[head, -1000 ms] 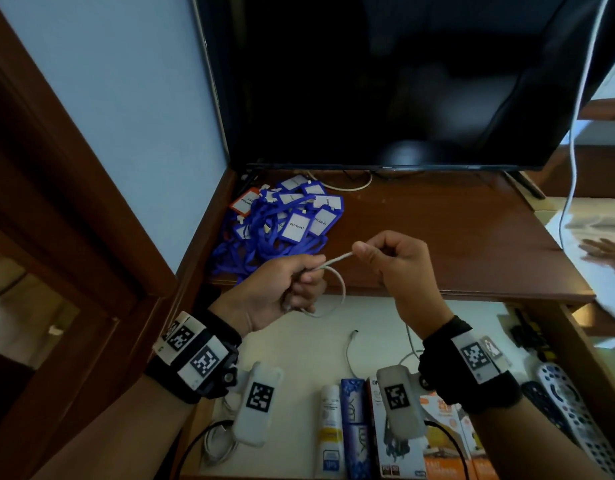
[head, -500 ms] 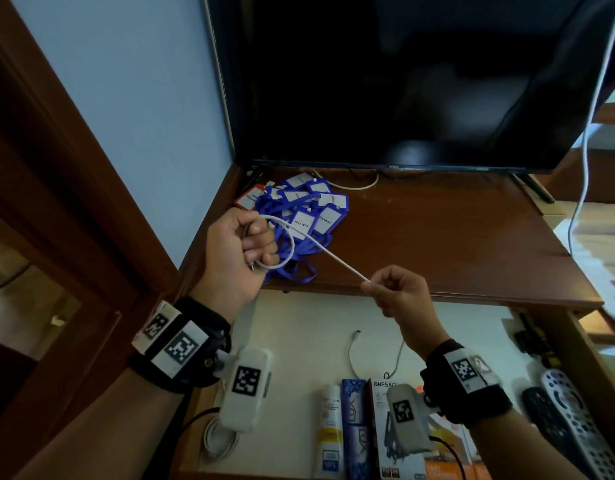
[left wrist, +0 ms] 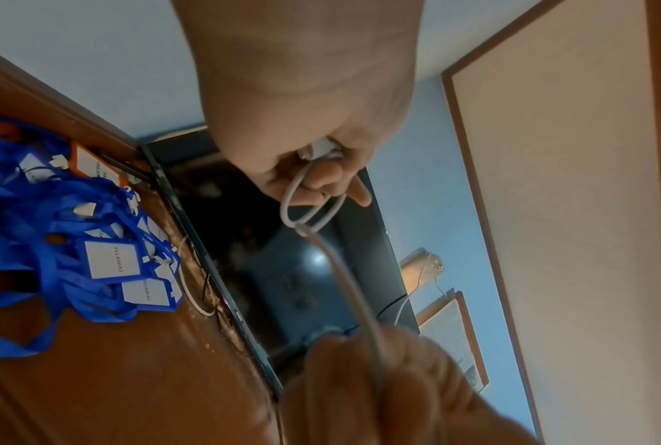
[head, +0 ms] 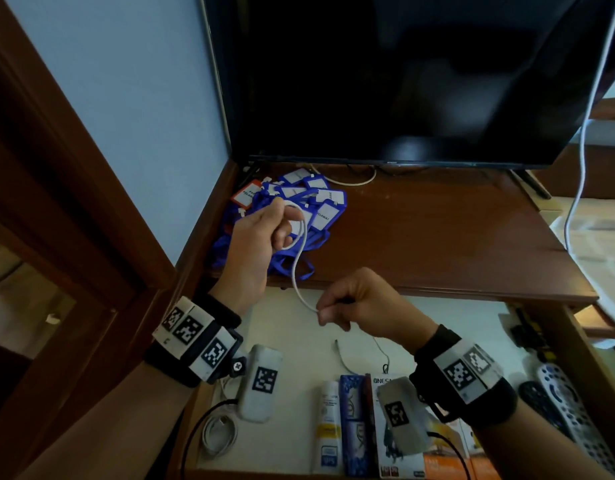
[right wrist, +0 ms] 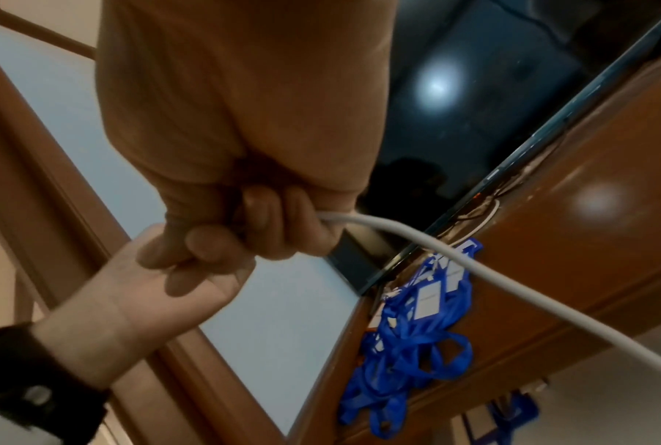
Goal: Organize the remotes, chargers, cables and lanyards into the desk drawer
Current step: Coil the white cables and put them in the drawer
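Left hand (head: 261, 237) has its grip pinching a small loop of the white cable (head: 296, 268) above the desk (head: 437, 244) near the lanyards (head: 299, 202), while the right hand (head: 361, 303) pinches the slack, so it probably coils neatly for the open drawer (head: 299, 341) below.

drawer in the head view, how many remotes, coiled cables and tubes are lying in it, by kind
remotes: 2, a grey remote and a dark remote
coiled white cable: 1
tube: 1
total: 4
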